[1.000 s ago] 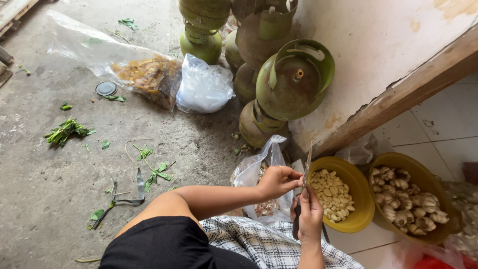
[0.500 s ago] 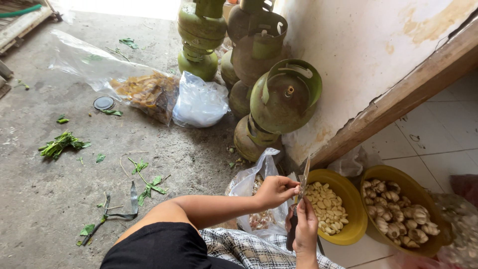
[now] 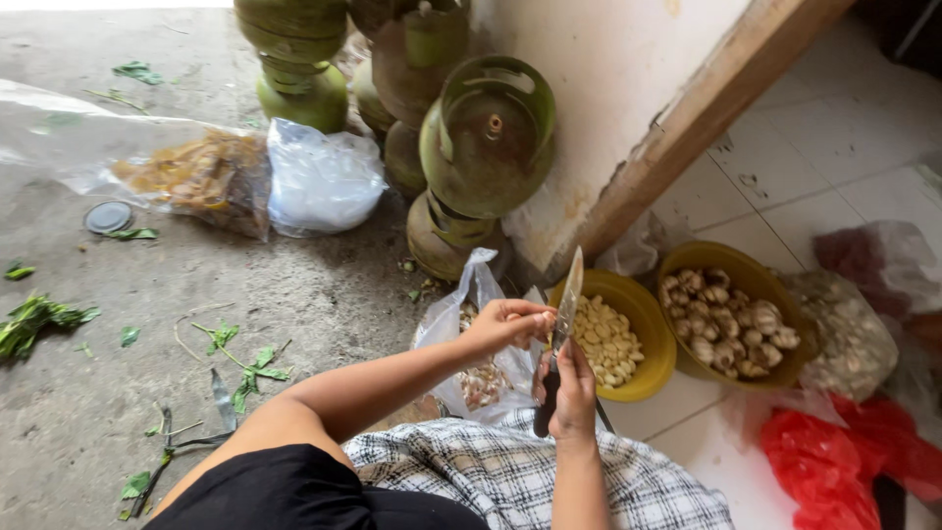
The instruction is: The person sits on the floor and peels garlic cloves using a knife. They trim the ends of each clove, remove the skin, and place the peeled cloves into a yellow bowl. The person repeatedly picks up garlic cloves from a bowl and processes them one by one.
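My right hand (image 3: 571, 389) grips the dark handle of a knife (image 3: 567, 300), blade pointing up and away. My left hand (image 3: 508, 323) pinches a small garlic clove against the blade; the clove itself is mostly hidden by my fingers. Just beyond the hands sits a yellow bowl (image 3: 652, 345) of peeled garlic cloves. To its right a second yellow-brown bowl (image 3: 687, 359) holds unpeeled garlic. Under my left hand a clear plastic bag (image 3: 471, 304) holds garlic skins.
Green gas cylinders (image 3: 487, 145) stand stacked against the wall. A white plastic bag (image 3: 322, 179) and a clear bag of brown scraps (image 3: 196, 177) lie on the concrete. Green leaves (image 3: 39, 318) are scattered left. A red plastic bag (image 3: 834, 461) and a bag of garlic (image 3: 850, 334) lie right.
The camera has shifted left and closer. Both hands stay together at the knife, the left hand working at the blade; the bowls have not moved.
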